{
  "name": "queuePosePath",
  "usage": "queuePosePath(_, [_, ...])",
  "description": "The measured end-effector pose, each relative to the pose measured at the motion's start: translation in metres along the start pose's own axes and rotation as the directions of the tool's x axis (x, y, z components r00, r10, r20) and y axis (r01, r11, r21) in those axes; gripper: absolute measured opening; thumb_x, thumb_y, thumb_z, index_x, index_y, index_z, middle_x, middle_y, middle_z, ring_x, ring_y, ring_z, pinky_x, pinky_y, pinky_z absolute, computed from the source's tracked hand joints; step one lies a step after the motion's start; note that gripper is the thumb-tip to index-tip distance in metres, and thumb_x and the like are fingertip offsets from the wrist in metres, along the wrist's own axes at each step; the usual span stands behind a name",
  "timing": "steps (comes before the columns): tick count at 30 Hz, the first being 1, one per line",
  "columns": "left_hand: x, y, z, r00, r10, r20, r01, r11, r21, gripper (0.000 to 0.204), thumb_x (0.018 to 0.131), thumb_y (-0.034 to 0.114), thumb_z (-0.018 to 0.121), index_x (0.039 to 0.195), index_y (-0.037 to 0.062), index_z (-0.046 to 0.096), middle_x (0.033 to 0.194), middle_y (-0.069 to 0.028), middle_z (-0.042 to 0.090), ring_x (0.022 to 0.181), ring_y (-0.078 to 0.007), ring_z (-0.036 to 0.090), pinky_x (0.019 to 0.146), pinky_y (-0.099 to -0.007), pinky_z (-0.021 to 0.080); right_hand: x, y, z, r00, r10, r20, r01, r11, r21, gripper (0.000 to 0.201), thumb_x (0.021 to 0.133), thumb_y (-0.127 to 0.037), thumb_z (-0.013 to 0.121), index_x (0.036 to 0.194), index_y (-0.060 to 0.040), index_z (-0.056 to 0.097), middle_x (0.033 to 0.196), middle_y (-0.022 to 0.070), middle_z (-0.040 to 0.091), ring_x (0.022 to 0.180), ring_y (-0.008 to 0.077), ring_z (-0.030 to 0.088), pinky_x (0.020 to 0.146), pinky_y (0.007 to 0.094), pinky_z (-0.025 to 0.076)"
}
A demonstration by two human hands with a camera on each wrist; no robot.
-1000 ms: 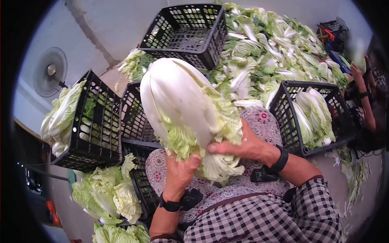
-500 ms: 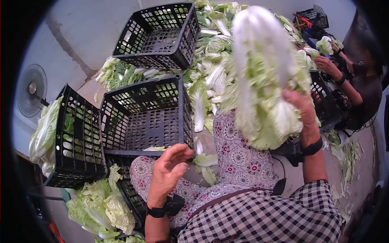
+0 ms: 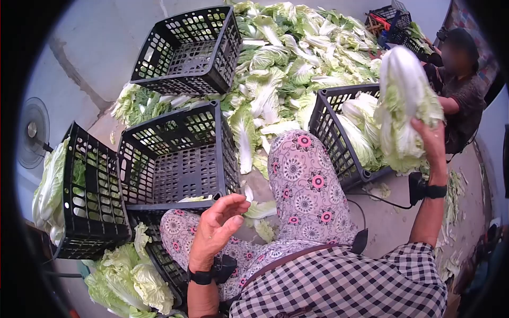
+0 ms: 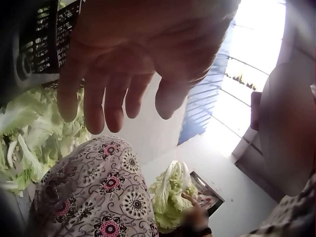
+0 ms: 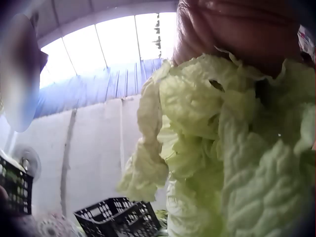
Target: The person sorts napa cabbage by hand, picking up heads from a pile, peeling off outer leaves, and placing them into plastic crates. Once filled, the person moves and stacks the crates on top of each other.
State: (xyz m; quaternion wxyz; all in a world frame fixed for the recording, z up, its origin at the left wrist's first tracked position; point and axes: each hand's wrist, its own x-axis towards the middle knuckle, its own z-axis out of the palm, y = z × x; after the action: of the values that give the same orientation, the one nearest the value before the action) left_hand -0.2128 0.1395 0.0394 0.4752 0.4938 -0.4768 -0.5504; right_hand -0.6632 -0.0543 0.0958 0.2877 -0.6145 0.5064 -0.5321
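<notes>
A large napa cabbage (image 3: pixel 407 106), white stem end up and leafy end down, is gripped by my right hand (image 3: pixel 430 139) at the right of the head view. It overlaps the right side of a black plastic crate (image 3: pixel 330 148) with other cabbages in it. In the right wrist view the pale leaves (image 5: pixel 197 133) hang right under the palm, and the fingers are largely hidden. My left hand (image 3: pixel 216 227) hovers over my lap with nothing in it. The left wrist view shows its fingers (image 4: pixel 114 108) loosely extended and spread.
A big heap of cabbage leaves (image 3: pixel 275 79) covers the floor ahead. Black crates (image 3: pixel 185 21) (image 3: pixel 169 114) stand front left, and another crate (image 3: pixel 98 212) with cabbages is tilted at left. Another person (image 3: pixel 466 106) sits at far right. A fan (image 3: pixel 34 130) stands by the wall.
My right hand has carried the cabbage from in front of my lap to the right, near the right crate. My left hand has let go of it and stays over my lap.
</notes>
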Motion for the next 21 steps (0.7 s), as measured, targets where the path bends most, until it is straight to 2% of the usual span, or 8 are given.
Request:
queuePosePath(4, [-0.005,-0.004,-0.003,1.0,-0.017,-0.002,0.017,1.0,-0.02,0.044,0.086,0.018,0.063,0.122,-0.0025,0.049,0.112,-0.0108,0.06,0.106,-0.0176,0.056,0.093,-0.0307,0.042,0.006,0.082,0.01,0.891,0.298,0.341,-0.153,0.907,-0.391,0.068,0.071,-0.014,0.071,0.13,0.0017,0.042,0.117,0.0115,0.058,0.104,0.0212,0.056,0.091,0.0297,0.044])
queuePosePath(5, [-0.006,-0.004,-0.003,1.0,-0.025,-0.004,0.025,0.999,-0.023,0.044,0.086,0.018,0.063,0.122,-0.0026,0.049,0.112,-0.0109,0.06,0.106,-0.0175,0.056,0.093,-0.0306,0.043,0.002,0.102,0.02,0.889,0.359,0.284,-0.01,0.636,-0.772,0.076,0.068,-0.019,0.073,0.133,0.0014,0.038,0.118,0.0168,0.056,0.107,0.0259,0.055,0.094,0.0316,0.042])
queuePosePath(6, [-0.007,-0.005,-0.003,0.999,-0.033,-0.007,0.033,0.999,-0.025,0.044,0.086,0.018,0.063,0.122,-0.0028,0.049,0.111,-0.0109,0.06,0.105,-0.0174,0.056,0.093,-0.0305,0.043,-0.002,0.137,0.024,0.887,0.383,0.257,0.0,0.558,-0.83,0.082,0.066,-0.023,0.075,0.134,0.0008,0.035,0.119,0.0211,0.055,0.109,0.0275,0.054,0.095,0.0329,0.041])
queuePosePath(9, [-0.01,-0.007,-0.004,0.998,-0.061,-0.003,0.061,0.998,-0.014,0.044,0.086,0.018,0.063,0.122,-0.0032,0.049,0.11,-0.0108,0.06,0.103,-0.0171,0.056,0.092,-0.0299,0.043,0.008,0.132,0.018,0.852,0.43,0.298,-0.185,0.78,-0.598,0.075,0.067,-0.021,0.071,0.132,-0.0005,0.04,0.121,0.0174,0.056,0.108,0.0243,0.055,0.094,0.0319,0.042])
queuePosePath(11, [-0.011,-0.011,-0.006,0.996,-0.087,-0.02,0.087,0.996,-0.018,0.047,0.084,0.021,0.065,0.121,-0.0033,0.05,0.11,-0.0115,0.06,0.104,-0.0177,0.056,0.094,-0.031,0.042,0.016,0.131,0.012,0.812,0.447,0.374,-0.182,0.805,-0.565,0.07,0.067,-0.019,0.07,0.13,-0.001,0.043,0.12,0.0149,0.057,0.106,0.023,0.055,0.093,0.0309,0.042])
queuePosePath(17, [-0.004,-0.018,-0.007,0.994,-0.104,0.013,0.104,0.995,-0.005,0.044,0.085,0.02,0.063,0.121,-0.0021,0.05,0.11,-0.011,0.06,0.104,-0.0173,0.056,0.094,-0.0311,0.042,0.013,0.15,0.011,0.824,0.472,0.314,-0.216,0.774,-0.595,0.059,0.07,-0.012,0.068,0.124,-0.0008,0.048,0.11,0.0066,0.06,0.095,0.0171,0.054,0.086,0.0308,0.044])
queuePosePath(20, [-0.002,-0.022,-0.008,0.994,-0.094,0.049,0.092,0.995,0.041,0.042,0.087,0.018,0.061,0.122,-0.0005,0.05,0.111,-0.0087,0.06,0.104,-0.0159,0.055,0.093,-0.0299,0.042,0.011,0.176,-0.002,0.821,0.444,0.359,-0.23,0.832,-0.504,0.045,0.071,-0.015,0.069,0.111,-0.0004,0.057,0.096,0.0049,0.064,0.081,0.0163,0.056,0.074,0.0322,0.047])
queuePosePath(21, [-0.001,-0.025,-0.008,0.993,-0.1,0.058,0.097,0.994,0.045,0.041,0.087,0.018,0.061,0.123,-0.0001,0.049,0.112,-0.0086,0.059,0.105,-0.0151,0.054,0.093,-0.0296,0.042,0.011,0.177,-0.007,0.834,0.412,0.367,-0.086,0.754,-0.651,0.037,0.073,-0.019,0.066,0.103,0.0005,0.06,0.089,0.0055,0.065,0.077,0.016,0.057,0.07,0.0332,0.047])
